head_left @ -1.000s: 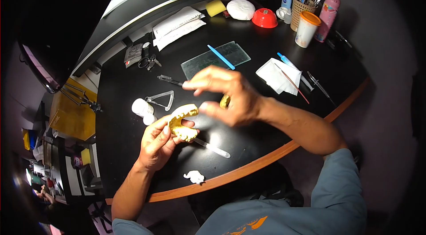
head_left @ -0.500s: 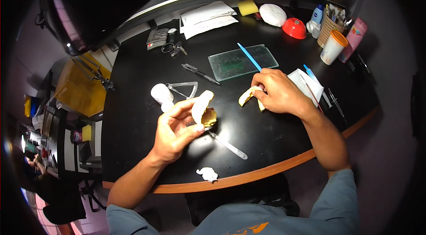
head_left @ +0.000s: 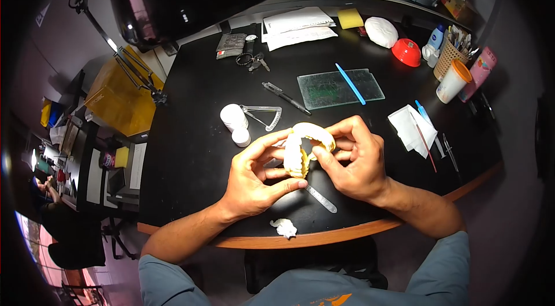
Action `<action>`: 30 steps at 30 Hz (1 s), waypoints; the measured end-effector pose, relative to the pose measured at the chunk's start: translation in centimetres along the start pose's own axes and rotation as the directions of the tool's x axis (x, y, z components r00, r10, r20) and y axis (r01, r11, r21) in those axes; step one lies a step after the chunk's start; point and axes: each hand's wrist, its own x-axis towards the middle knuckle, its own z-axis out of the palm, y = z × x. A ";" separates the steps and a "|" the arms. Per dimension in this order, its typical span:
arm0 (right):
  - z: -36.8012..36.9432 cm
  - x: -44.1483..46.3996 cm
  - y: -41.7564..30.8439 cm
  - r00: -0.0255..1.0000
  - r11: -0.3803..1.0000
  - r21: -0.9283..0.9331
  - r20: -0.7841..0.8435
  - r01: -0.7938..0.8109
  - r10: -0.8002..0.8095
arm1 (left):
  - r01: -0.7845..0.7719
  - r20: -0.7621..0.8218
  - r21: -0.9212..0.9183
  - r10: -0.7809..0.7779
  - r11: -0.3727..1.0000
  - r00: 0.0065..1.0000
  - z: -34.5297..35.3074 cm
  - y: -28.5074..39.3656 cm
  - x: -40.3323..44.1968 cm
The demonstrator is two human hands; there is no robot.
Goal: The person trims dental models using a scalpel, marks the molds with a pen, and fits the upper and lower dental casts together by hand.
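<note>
A pale yellow dental cast with a row of teeth is held up over the middle of the black table, my left hand closed around its left side. My right hand pinches a curved dental cast piece of the same colour. The two pieces meet or overlap between my hands; I cannot tell exactly where one ends. A flat metal spatula lies below them, partly hidden by my left thumb. Near my left fingers stand a white jar and a smaller white container.
Behind my hands lie a glass slab with a blue stick, a black pen and a caliper. White paper with tools is at right. A crumpled tissue sits at the front edge. A person sits far left.
My right hand has moved left and toward me, bringing its cast piece against the one in my left hand. The camera view has shifted, and the blue stick's whole length now shows.
</note>
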 end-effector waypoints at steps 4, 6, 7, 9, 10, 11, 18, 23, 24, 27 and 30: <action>0.1 -0.1 0.2 0.991 0.991 0.060 0.045 0.121 -0.124 | -0.020 -0.034 0.061 0.022 0.998 0.999 -0.5 -0.1 0.1; 0.0 0.0 0.1 0.982 0.984 0.068 0.085 0.161 -0.167 | -0.056 -0.037 0.039 0.058 0.998 0.998 -0.4 -0.3 0.1; -0.1 0.0 0.2 0.981 0.984 0.078 0.101 0.159 -0.166 | -0.066 -0.025 0.061 0.068 0.996 0.997 -0.5 -0.4 0.0; -0.1 0.0 0.2 0.976 0.981 0.090 0.115 0.174 -0.184 | -0.087 -0.004 0.109 0.088 0.990 0.996 -0.7 -0.4 0.0; -0.1 0.0 0.1 0.974 0.978 0.093 0.112 0.187 -0.197 | -0.108 -0.008 0.125 0.110 0.986 0.994 -0.7 -0.3 0.0; 0.0 0.0 0.1 0.973 0.976 0.096 0.107 0.197 -0.207 | -0.124 -0.011 0.141 0.127 0.982 0.992 -0.7 0.0 0.0; -0.4 -0.1 0.1 0.928 0.950 0.091 0.207 0.297 -0.310 | -0.144 -0.037 0.134 0.150 0.980 0.988 -0.8 -0.1 0.2; -0.5 0.1 0.2 0.919 0.940 0.081 0.197 0.333 -0.342 | -0.145 -0.047 0.148 0.154 0.978 0.987 -1.3 -0.4 0.3; -0.5 0.1 0.1 0.917 0.940 0.071 0.203 0.335 -0.342 | -0.142 -0.046 0.146 0.150 0.979 0.988 -1.3 -0.4 0.3; -0.5 0.1 0.1 0.917 0.940 0.052 0.210 0.337 -0.340 | -0.134 -0.042 0.137 0.141 0.981 0.989 -1.5 -0.6 0.4; -0.6 0.3 0.0 0.927 0.950 0.046 0.211 0.308 -0.311 | -0.087 0.003 0.111 0.087 0.990 0.996 -1.6 -0.3 0.5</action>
